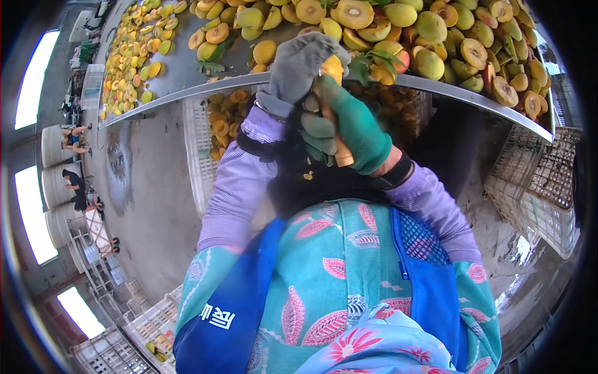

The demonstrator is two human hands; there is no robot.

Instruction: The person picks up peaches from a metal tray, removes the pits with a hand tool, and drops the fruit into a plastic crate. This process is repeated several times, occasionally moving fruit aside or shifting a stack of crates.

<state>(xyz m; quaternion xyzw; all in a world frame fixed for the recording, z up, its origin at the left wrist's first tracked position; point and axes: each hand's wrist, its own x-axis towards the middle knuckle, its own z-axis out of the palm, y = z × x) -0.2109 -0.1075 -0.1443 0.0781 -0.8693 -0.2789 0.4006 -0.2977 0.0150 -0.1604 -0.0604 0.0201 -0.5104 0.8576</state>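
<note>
My left hand [300, 67], in a grey glove, is closed around a yellow peach [332, 67], most of which its fingers hide. In the green-and-grey glove, my right hand [349, 124] grips a wooden-handled tool [342, 153] against that fruit. The tool's working end is hidden, so its exact kind does not show. Both hands meet just over the near rim of a metal table [187, 59]. Halved peaches with bared stones or hollows, such as a cut half [355, 14], are heaped beyond them among whole-looking ones and green leaves.
Below the rim, between my knees, a white plastic crate [194, 149] holds peach pieces. Stacked crates [536, 181] stand at the right. More crates [112, 352] lie at the lower left. People [76, 187] sit or stand far left by large round tanks [55, 184]. The concrete floor has wet patches.
</note>
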